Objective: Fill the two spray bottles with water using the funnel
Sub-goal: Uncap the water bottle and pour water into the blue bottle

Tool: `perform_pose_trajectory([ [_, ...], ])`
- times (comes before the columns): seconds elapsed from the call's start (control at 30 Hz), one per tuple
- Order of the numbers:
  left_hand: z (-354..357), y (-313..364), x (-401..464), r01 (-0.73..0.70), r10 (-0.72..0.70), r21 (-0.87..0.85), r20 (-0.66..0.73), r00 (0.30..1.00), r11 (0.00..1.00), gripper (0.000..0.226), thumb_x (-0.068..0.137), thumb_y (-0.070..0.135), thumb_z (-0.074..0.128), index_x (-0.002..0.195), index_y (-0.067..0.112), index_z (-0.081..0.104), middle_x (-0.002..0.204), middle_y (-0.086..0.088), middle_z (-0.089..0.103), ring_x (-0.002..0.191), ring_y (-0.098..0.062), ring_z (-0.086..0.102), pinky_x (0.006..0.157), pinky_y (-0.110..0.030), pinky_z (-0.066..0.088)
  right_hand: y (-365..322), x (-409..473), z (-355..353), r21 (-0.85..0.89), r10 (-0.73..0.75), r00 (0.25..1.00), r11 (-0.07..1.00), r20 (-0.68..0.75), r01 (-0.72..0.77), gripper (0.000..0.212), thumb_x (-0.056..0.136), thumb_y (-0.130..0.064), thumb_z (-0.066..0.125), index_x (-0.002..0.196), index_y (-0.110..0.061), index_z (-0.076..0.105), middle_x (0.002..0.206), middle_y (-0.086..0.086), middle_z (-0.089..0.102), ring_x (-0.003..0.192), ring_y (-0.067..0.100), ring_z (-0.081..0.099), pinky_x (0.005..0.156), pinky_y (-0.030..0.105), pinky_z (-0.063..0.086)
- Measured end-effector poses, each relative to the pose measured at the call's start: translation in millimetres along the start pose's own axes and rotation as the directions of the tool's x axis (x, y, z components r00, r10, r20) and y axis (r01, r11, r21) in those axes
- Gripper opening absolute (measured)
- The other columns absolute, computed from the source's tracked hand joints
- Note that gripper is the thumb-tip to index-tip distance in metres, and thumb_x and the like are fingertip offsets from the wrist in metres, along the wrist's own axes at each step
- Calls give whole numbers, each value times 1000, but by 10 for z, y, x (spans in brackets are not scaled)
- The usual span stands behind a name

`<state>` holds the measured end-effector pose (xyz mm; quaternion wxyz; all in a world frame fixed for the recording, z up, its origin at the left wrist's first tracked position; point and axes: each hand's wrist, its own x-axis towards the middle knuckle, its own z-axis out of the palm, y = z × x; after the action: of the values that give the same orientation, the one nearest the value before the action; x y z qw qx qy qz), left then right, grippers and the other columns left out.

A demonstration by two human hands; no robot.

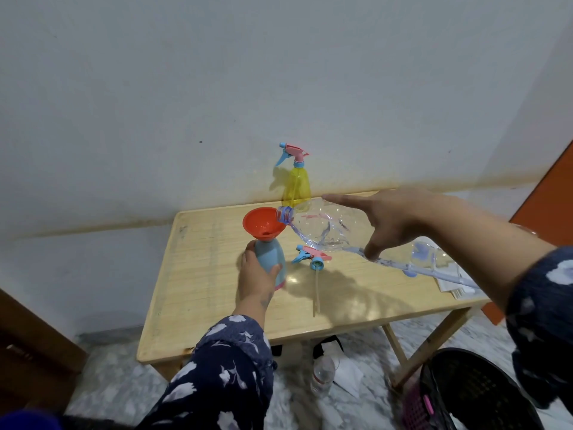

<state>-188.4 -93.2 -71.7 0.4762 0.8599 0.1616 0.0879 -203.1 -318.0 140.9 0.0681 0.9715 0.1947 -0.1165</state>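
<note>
The pale blue plastic spray bottle point(270, 262), topped by an orange funnel point(262, 224), is gripped by the left hand point(256, 274); a clear plastic water bottle point(322, 226), tipped mouth-first over the funnel, is held by the right hand point(391, 216).

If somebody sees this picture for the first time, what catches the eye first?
The red funnel stands in the blue spray bottle, which the left hand holds at table centre. The right hand tips a clear plastic bottle into it. A yellow spray bottle stands behind, near the wall.
</note>
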Motion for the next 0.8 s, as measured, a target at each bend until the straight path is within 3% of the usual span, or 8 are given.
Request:
perform_pose_trajectory([
  [0.17,-5,-2,-3,-4,4,7,3,1000,1000,76,81,20,75,143,16,31,138,-5,43,124,-27,47,102,-44,44,-2,8,2,-4,7,1000,1000,5,-7,114,63,-49,75,131,-69,-15,80,-9,50,88,19,56,78,38,53],
  [0.8,-25,27,-31,7,-7,3,14,1000,1000,72,84,21,73,142,14,32,140,-4,42,125,-27,47,102,-43,44,-16,7,-40,-1,32,999,999,-1,-32,113,62,-47,75,133,-69,-11,73,-6,46,78,16,52,69,34,48],
])
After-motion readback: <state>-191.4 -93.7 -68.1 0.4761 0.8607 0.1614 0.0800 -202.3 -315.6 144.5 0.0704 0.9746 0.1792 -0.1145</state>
